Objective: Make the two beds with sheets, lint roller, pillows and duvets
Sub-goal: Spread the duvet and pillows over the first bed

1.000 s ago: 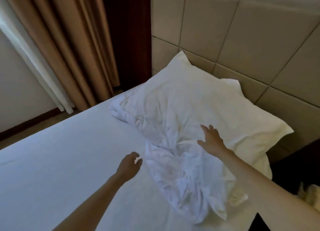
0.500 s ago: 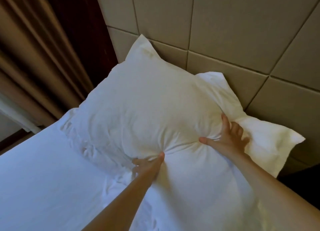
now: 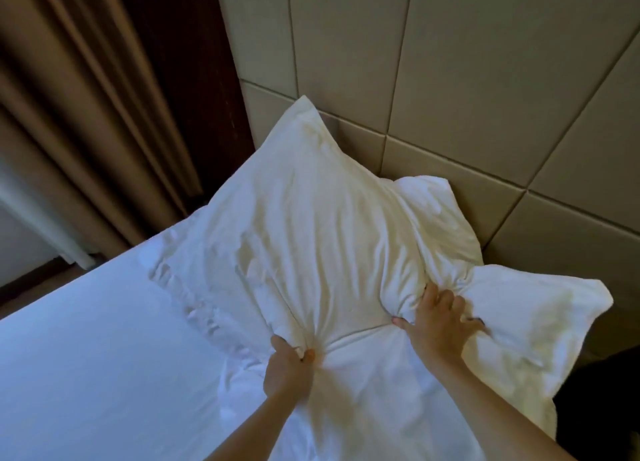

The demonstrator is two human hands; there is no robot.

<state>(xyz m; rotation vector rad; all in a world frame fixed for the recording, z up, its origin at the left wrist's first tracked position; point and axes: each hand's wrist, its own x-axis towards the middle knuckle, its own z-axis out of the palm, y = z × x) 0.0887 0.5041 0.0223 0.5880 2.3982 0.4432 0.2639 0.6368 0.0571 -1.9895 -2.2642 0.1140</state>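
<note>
On one pillow (image 3: pixel 311 246), two gripping hands: left hand (image 3: pixel 289 367); right hand (image 3: pixel 440 325).

A dim bedroom corner in warm, muted light.
Large beige padded wall panels (image 3: pixel 485 80), divided by dark seams, fill the upper right. A dark reddish-brown wooden strip (image 3: pixel 194 80) runs down beside them, and heavy brown pleated curtains (image 3: pixel 69 114) hang to its left. Low at the left, a pale sheer curtain edge (image 3: pixel 45 225) meets a plain pale wall (image 3: pixel 17 253) above a dark brown skirting board (image 3: pixel 31 283).
</note>
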